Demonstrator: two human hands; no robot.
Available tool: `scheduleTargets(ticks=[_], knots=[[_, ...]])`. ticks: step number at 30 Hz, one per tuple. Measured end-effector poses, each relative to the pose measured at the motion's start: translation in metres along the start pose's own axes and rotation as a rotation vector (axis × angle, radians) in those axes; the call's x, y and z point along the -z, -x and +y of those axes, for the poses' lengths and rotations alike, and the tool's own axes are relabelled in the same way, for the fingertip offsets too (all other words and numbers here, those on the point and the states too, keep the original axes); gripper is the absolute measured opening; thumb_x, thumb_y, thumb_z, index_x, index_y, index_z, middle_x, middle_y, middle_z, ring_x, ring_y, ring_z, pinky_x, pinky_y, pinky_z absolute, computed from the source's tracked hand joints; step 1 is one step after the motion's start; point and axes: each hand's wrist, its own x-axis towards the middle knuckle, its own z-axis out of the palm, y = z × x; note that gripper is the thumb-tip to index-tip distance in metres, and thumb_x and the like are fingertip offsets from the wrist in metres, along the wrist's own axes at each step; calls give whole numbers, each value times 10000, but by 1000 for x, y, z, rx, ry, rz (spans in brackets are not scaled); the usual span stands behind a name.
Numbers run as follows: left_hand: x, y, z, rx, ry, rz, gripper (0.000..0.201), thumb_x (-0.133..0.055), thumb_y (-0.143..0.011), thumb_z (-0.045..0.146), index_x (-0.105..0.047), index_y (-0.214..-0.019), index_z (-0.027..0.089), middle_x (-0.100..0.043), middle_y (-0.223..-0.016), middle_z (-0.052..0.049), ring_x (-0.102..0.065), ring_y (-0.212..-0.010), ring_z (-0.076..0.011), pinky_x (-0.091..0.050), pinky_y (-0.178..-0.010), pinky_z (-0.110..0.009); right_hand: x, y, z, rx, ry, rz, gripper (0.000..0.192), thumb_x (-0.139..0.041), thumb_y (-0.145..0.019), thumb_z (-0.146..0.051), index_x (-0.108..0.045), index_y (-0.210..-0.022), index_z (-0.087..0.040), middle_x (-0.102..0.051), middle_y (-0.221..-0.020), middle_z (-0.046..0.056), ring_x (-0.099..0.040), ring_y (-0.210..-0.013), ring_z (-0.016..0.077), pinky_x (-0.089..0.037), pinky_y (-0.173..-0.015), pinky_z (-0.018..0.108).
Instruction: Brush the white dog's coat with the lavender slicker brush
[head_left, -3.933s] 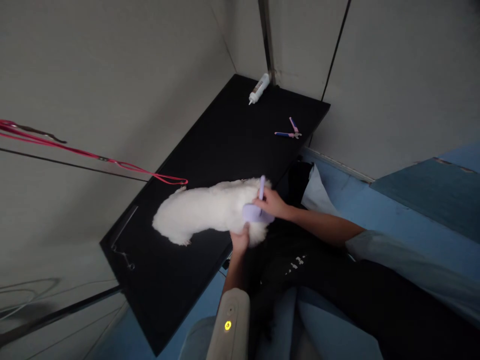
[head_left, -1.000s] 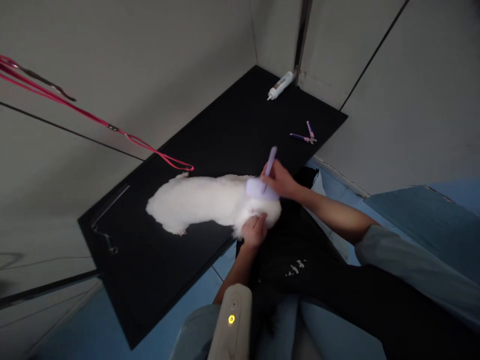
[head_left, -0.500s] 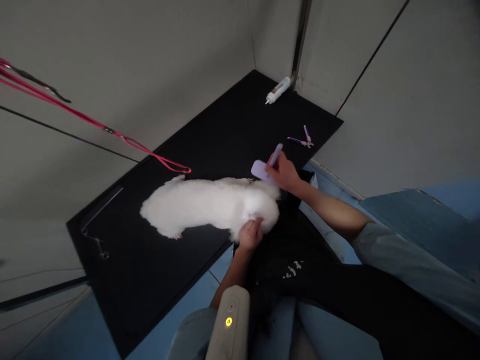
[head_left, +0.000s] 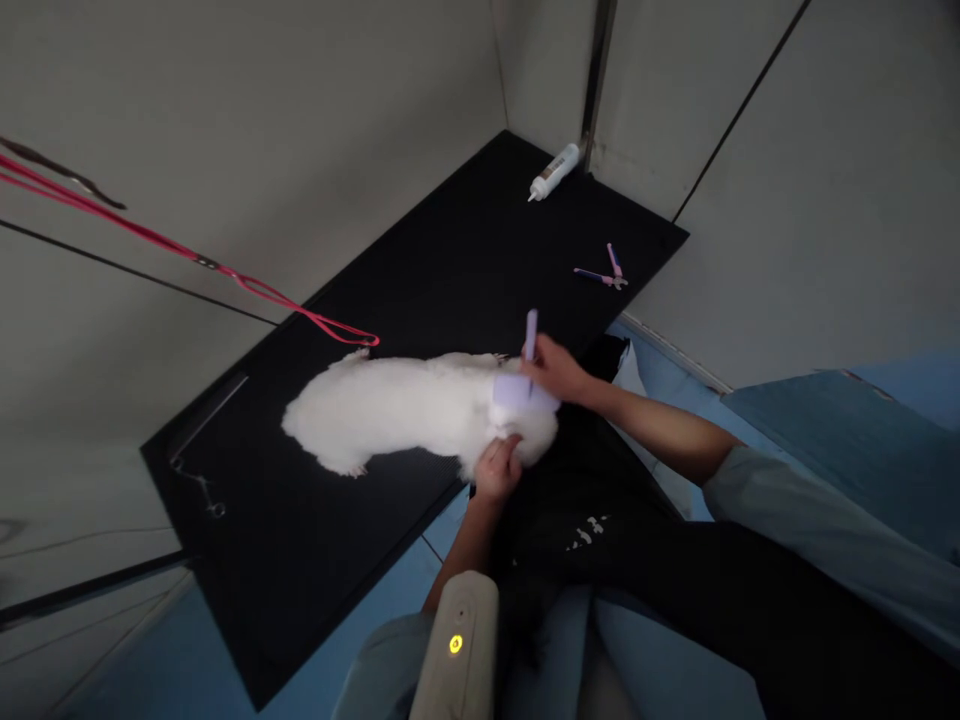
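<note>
The right hand (head_left: 555, 375), fingers clamped on the brush (head_left: 517, 388), has brought it back down from just off the dog (head_left: 420, 410) onto its rear, so brushing goes on; the left hand (head_left: 496, 470) still grips the fur below, at the surface (head_left: 450, 260) edge

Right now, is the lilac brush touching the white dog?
Touching. The head view shows the lilac brush, held by the right hand, with its head lying on the fur of the white dog, no gap between them.

Dim, soft light; wide-angle bending at edges.
</note>
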Motion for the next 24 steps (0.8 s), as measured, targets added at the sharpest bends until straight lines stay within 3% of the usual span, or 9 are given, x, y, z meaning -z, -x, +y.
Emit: scheduleTargets(ticks=[2,3,6,7,11,15,16,20,24], knots=[[1,2,-1,39,16,-8,274,-452,-874,164,-703,-984,184,-713,-799,-89,-680,-727,-190,-562,-703,-291,1,0,2,6,-3,167,198,-627,-845,-337,-524,-972,-223,-643,-889,45,-638,-834,222,-499,-757,355],[2,3,-2,52,17,-6,264,-453,-871,174,-703,-956,184,-712,-789,-88,-681,-730,-190,-565,-703,-290,0,0,3,34,-14,165,205,-629,-844,-344,-525,-975,-225,-641,-895,46,-635,-837,220,-497,-752,349],[5,4,-2,60,36,-2,255,-443,-874,193,-695,-907,185,-695,-737,-79,-668,-696,-182,-558,-670,-278,-5,6,6,66,-51,-71,202,-658,-806,-318,-520,-911,-215,-631,-833,27,-616,-748,187,-485,-695,318],[6,3,-2,63,43,0,262,-437,-875,187,-695,-924,184,-696,-736,-76,-662,-681,-176,-554,-664,-275,-7,7,7,45,-50,-88,195,-653,-804,-308,-514,-900,-210,-625,-813,22,-606,-719,178,-480,-685,316],[12,1,-3,45,70,19,281,-438,-869,161,-688,-997,171,-716,-776,-74,-657,-655,-163,-545,-662,-269,-10,14,10,12,-44,172,188,-596,-844,-333,-507,-951,-207,-633,-882,41,-615,-745,181,-483,-722,335],[13,2,-6,3,134,79,229,-468,-860,158,-684,-933,173,-711,-759,-70,-675,-695,-168,-544,-679,-268,-11,19,14,61,-106,-41,187,-634,-803,-320,-522,-908,-212,-634,-863,29,-623,-734,177,-496,-698,325],[12,3,-6,10,158,87,223,-474,-858,159,-684,-932,174,-720,-781,-74,-685,-721,-173,-550,-700,-274,-10,19,15,37,-110,-37,178,-625,-808,-316,-520,-908,-212,-631,-844,26,-619,-723,177,-496,-694,327],[7,11,-8,142,219,100,222,-509,-850,224,-672,-992,174,-744,-894,-97,-715,-824,-202,-582,-779,-321,-5,12,21,-14,-94,256,195,-579,-852,-339,-498,-981,-218,-644,-894,44,-628,-777,190,-500,-744,348],[2,17,-7,328,254,97,539,-591,-833,385,-537,-1294,110,-709,-1085,-164,-706,-951,-264,-605,-777,-391,-11,1,18,-9,-105,-36,180,-619,-811,-327,-500,-895,-220,-637,-831,22,-623,-733,182,-495,-702,318]])
